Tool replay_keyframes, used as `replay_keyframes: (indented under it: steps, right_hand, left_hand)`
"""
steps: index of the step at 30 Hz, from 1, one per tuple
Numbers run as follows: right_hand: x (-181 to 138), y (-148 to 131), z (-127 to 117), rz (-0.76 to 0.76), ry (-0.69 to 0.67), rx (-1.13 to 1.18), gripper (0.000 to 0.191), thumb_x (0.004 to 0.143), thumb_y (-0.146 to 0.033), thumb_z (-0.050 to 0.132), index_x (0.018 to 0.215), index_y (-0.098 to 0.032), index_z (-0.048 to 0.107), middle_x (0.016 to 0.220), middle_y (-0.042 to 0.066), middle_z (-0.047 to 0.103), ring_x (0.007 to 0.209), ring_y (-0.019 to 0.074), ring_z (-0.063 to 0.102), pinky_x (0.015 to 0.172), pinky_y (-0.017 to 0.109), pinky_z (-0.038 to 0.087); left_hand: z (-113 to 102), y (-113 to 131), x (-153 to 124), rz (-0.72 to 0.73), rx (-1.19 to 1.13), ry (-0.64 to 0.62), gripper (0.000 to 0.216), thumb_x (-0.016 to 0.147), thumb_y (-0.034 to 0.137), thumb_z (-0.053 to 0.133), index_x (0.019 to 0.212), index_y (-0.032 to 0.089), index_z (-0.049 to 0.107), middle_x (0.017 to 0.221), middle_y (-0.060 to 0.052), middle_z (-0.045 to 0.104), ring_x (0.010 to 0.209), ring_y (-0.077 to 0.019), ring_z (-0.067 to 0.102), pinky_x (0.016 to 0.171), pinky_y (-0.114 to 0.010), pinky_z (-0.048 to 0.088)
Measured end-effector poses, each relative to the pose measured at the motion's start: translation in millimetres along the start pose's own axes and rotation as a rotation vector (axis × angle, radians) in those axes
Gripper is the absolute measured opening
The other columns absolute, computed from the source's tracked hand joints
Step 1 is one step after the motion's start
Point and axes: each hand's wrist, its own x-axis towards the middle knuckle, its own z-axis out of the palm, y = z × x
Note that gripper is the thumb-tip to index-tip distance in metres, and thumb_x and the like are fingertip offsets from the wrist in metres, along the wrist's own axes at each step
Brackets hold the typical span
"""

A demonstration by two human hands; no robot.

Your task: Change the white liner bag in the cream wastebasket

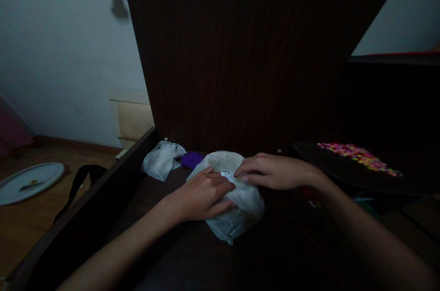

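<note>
A white plastic bag (233, 217) with something round inside lies in the middle of a dark drawer (103, 190). My left hand (201, 197) rests on top of the bag's near side, fingers curled and pressing the plastic. My right hand (271, 171) comes in from the right and pinches the plastic at the bag's top with its fingertips. Both hands meet at a small white knot or fold at the bag's mouth.
A second crumpled white bag (161, 159) and a purple item (192, 159) lie at the drawer's back left. A dark tray with colourful small pieces (360, 154) sits at right. A dark wooden panel (247, 52) rises behind. A white round plate (29, 182) and a black strap (82, 176) lie on the floor at left.
</note>
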Motion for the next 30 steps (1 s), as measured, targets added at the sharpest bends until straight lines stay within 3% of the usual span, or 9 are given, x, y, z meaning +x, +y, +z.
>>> replay_keyframes:
  steps: [3, 5, 9, 13, 19, 26, 28, 30]
  right_hand:
    - [-9.1, 23.0, 9.2, 0.108, 0.312, 0.026, 0.028, 0.097, -0.034, 0.053, 0.11, -0.016, 0.07, 0.106, 0.009, 0.073, 0.096, 0.0218, 0.066, 0.086, 0.032, 0.048]
    - [-11.3, 40.6, 20.8, 0.223, 0.415, 0.05, 0.03, 0.097, -0.04, 0.053, 0.099, -0.015, 0.07, 0.091, 0.007, 0.072, 0.082, 0.0203, 0.064, 0.073, 0.031, 0.047]
    - [-7.9, 64.2, 45.4, 0.269, 0.357, 0.308, 0.042, 0.096, -0.052, 0.049, 0.076, -0.017, 0.062, 0.067, 0.001, 0.062, 0.062, 0.0161, 0.056, 0.06, 0.028, 0.042]
    - [-3.4, 70.5, 56.0, 0.231, 0.37, 0.496, 0.045, 0.095, -0.058, 0.048, 0.075, -0.019, 0.055, 0.063, -0.002, 0.055, 0.059, 0.0138, 0.052, 0.059, 0.027, 0.041]
    - [1.7, 77.9, 60.1, 0.291, 0.538, 0.361, 0.038, 0.097, -0.053, 0.043, 0.078, -0.021, 0.052, 0.063, -0.003, 0.053, 0.059, 0.0145, 0.051, 0.058, 0.026, 0.039]
    - [3.2, 74.1, 64.6, 0.306, 0.616, 0.246, 0.037, 0.097, -0.048, 0.043, 0.075, -0.02, 0.054, 0.067, -0.001, 0.055, 0.064, 0.0156, 0.053, 0.062, 0.027, 0.04]
    - [-3.7, 68.4, 64.0, 0.316, 0.658, 0.263, 0.041, 0.098, -0.049, 0.043, 0.073, -0.02, 0.055, 0.068, -0.001, 0.056, 0.066, 0.0157, 0.052, 0.063, 0.027, 0.04]
    - [-13.4, 61.8, 64.9, 0.291, 0.612, 0.319, 0.046, 0.099, -0.053, 0.043, 0.07, -0.019, 0.056, 0.068, 0.0, 0.057, 0.066, 0.0156, 0.052, 0.064, 0.027, 0.041]
  left_hand:
    - [1.7, 1.0, -0.2, 0.017, -0.019, 0.058, 0.021, 0.101, 0.03, 0.052, 0.108, 0.016, 0.066, 0.095, -0.007, 0.071, 0.091, -0.0227, 0.066, 0.088, -0.037, 0.048]
    - [3.9, 0.7, -1.3, 0.04, -0.022, 0.109, 0.02, 0.101, 0.027, 0.051, 0.104, 0.016, 0.067, 0.092, -0.007, 0.07, 0.089, -0.0223, 0.065, 0.087, -0.036, 0.048]
    - [8.5, -0.3, -5.3, 0.058, -0.062, 0.22, 0.021, 0.102, 0.026, 0.051, 0.103, 0.015, 0.069, 0.092, -0.008, 0.07, 0.089, -0.0212, 0.064, 0.085, -0.035, 0.049]
    - [10.3, -0.1, -10.8, 0.088, -0.146, 0.282, 0.019, 0.102, 0.019, 0.05, 0.103, 0.016, 0.069, 0.098, -0.009, 0.072, 0.095, -0.0208, 0.065, 0.087, -0.036, 0.05]
    - [3.4, 1.8, -23.3, 0.096, -0.208, 0.284, 0.016, 0.096, 0.016, 0.057, 0.102, 0.018, 0.072, 0.118, -0.011, 0.069, 0.112, -0.0255, 0.06, 0.098, -0.043, 0.05]
    - [-4.7, 3.0, -38.1, 0.031, -0.206, 0.262, 0.011, 0.086, 0.015, 0.063, 0.09, 0.02, 0.072, 0.13, -0.011, 0.063, 0.124, -0.0315, 0.053, 0.104, -0.05, 0.046]
    - [-3.1, 3.4, -42.1, 0.001, -0.232, 0.301, 0.009, 0.086, 0.018, 0.066, 0.092, 0.02, 0.071, 0.131, -0.012, 0.062, 0.124, -0.0317, 0.053, 0.104, -0.05, 0.047]
    - [0.8, 3.2, -46.3, -0.05, -0.269, 0.392, 0.017, 0.086, 0.02, 0.067, 0.103, 0.021, 0.068, 0.13, -0.013, 0.061, 0.121, -0.0307, 0.055, 0.102, -0.048, 0.048]
